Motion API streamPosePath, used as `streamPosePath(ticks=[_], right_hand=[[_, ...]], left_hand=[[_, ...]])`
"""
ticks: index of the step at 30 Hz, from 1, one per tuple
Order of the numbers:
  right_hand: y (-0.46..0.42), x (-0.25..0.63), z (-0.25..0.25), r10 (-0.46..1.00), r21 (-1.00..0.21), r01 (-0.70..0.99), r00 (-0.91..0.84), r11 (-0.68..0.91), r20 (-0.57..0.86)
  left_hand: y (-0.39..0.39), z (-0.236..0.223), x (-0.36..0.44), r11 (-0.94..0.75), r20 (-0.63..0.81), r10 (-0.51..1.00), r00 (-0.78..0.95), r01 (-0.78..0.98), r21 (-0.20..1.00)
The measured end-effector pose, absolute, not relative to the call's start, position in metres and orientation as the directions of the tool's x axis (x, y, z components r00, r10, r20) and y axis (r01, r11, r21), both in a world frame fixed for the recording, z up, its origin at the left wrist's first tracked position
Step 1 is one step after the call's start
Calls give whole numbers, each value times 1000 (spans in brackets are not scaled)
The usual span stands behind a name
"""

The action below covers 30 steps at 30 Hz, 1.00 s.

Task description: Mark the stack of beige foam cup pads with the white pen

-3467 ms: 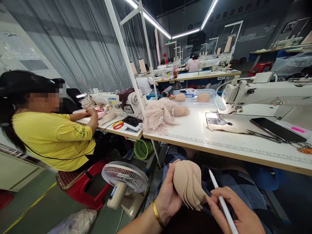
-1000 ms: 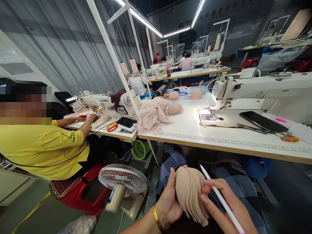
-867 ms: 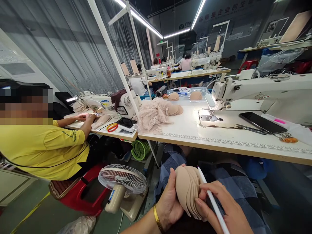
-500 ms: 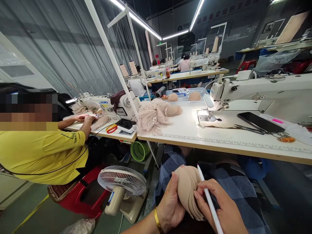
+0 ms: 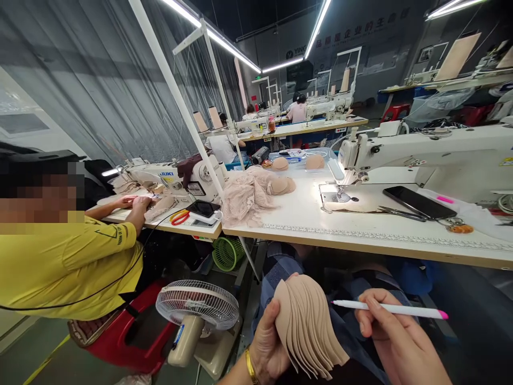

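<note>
My left hand point(image 5: 269, 342), with a gold bracelet point(image 5: 251, 366) at the wrist, is closed around a stack of beige fabric bra cup pieces point(image 5: 310, 323) above my lap. The pieces are fanned out, so several layered edges show. To the right of the stack, my right hand point(image 5: 395, 331) grips a white marker pen point(image 5: 401, 309) between thumb and fingers. The pen lies almost level, its dark tip pointing left towards the stack but apart from it, its pink end to the right.
Ahead stands a white sewing table point(image 5: 304, 214) with a sewing machine point(image 5: 420, 155), a phone point(image 5: 419, 202), scissors point(image 5: 403, 214) and beige lace fabric point(image 5: 248, 198). A fan point(image 5: 198, 307) stands on the floor at left. A co-worker in a yellow shirt point(image 5: 68, 262) sits beyond it.
The cup pieces have been spread into a wider fan in my left hand. My right hand has moved right, away from the stack, and the pen has swung from steep to nearly level.
</note>
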State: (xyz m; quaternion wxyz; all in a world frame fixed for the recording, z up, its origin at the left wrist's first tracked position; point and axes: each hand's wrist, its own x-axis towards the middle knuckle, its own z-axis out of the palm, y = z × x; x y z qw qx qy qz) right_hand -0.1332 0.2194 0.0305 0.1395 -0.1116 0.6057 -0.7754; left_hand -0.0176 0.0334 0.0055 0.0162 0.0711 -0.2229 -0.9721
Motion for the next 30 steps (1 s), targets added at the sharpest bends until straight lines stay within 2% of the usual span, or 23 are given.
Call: streamPosePath(ticks=[9, 16, 24, 27, 30], right_hand=[[210, -123, 38, -482, -929, 219, -875, -298, -52], [214, -123, 50, -380, -949, 70, -923, -308, 55], [222, -116, 21, -458, -973, 33, -885, -230, 79], [219, -110, 28, -463, -973, -9, -879, -231, 118], [213, -96, 43, -421, -977, 0, -903, -212, 92]], left_hand=[[34, 3, -17, -893, -193, -20, -981, -70, 445], [31, -1, -17, -890, -190, 18, -982, -102, 445], [32, -1, -16, -897, -196, 3, -981, -89, 433], [33, -3, -18, -902, -203, -11, -979, -78, 425], [34, -4, -19, -908, -184, -12, -983, -67, 415]])
